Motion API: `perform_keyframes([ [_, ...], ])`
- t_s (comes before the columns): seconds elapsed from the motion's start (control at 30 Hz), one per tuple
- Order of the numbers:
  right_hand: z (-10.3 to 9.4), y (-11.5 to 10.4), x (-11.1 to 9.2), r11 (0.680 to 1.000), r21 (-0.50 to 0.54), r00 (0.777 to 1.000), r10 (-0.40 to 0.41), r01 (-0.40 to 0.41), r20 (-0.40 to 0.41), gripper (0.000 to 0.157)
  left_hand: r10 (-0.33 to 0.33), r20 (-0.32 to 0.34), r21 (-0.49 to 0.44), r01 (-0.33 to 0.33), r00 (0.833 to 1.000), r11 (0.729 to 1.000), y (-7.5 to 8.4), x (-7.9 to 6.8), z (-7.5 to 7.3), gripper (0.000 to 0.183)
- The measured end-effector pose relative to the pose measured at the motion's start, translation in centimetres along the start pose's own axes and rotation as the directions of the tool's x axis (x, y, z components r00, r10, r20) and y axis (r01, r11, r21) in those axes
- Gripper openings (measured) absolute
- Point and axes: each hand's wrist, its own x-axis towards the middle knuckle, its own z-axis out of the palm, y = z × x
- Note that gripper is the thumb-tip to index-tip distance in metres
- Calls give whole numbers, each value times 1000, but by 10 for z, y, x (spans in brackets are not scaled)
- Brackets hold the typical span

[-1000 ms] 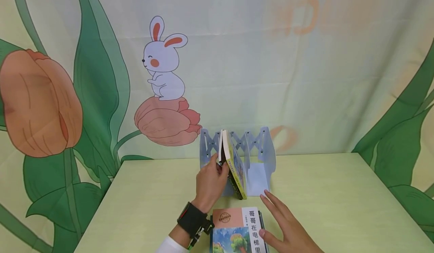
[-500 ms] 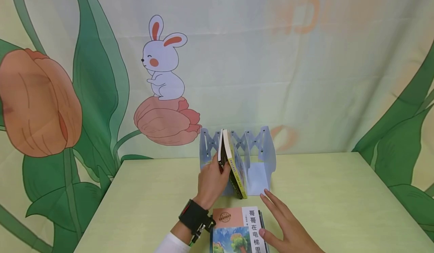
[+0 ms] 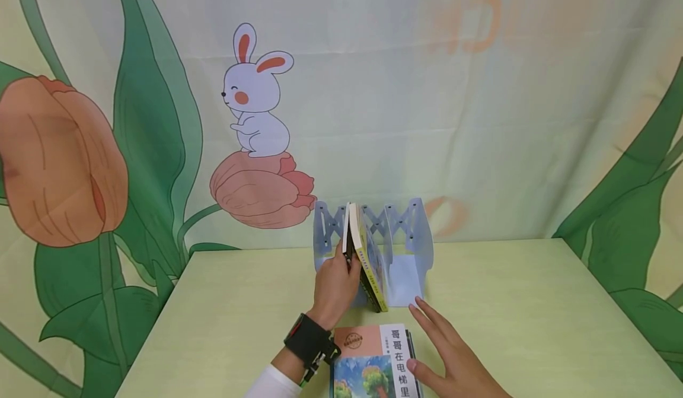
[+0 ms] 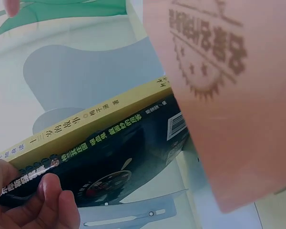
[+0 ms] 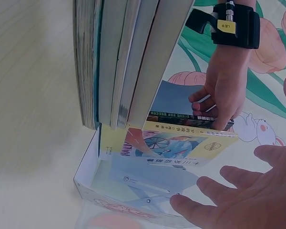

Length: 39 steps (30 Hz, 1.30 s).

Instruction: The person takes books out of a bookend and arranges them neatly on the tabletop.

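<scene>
My left hand (image 3: pixel 335 285) pinches a thin dark-covered book (image 4: pixel 133 155) near the top of its spine, fingers on the cover and thumb at the spine. This book leans in a light-blue expandable book rack (image 3: pixel 424 238), its lower end tilted to the right. A yellow-spined book (image 3: pixel 372 280) stands right beside it, leaning the same way. My right hand (image 3: pixel 453 356) has its fingers spread and holds nothing, at the right side of a stack of books (image 3: pixel 392 341) with a peach and blue cover on top.
The rack's right-hand compartment (image 3: pixel 404 276) shows its bare base. A pale green table (image 3: pixel 240 315) extends on both sides. Behind it hangs a curtain (image 3: pixel 347 89) printed with tulips and a white rabbit.
My left hand has shifted very slightly to the right at the dark book's spine. The books, rack and right hand look nearly the same.
</scene>
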Motion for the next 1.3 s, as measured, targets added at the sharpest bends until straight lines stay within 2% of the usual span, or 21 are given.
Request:
perform_keyframes([
  [0.2, -1, 0, -1, 1000, -1, 1000, -5, 5, -9, 77, 2, -24, -22, -2, 1000, 1000, -2, -1, 1, 44],
  [0.43, -3, -1, -1, 1000, 1, 1000, 14, -14, -12, 78, 34, -72, -28, -36, 997, 999, 0, -1, -2, 44],
  [0.6, -3, -2, 0, 1000, 14, 1000, 22, -22, -2, 79, 25, -70, -46, -28, 997, 999, 0, -2, -4, 48],
  [1.0, -3, -4, 0, 999, 23, 1000, 31, -31, 4, 78, 26, -119, -29, -30, 992, 999, 3, 1, -9, 47],
  [1.2, -2, -3, 0, 1000, -6, 1000, -18, 18, -17, 78, 41, -142, -40, -47, 989, 998, 5, 2, -14, 47],
  [1.3, -2, -3, 1, 1000, -1, 1000, -16, 16, -20, 79, 53, -155, -37, -59, 986, 998, 5, 3, -15, 46],
])
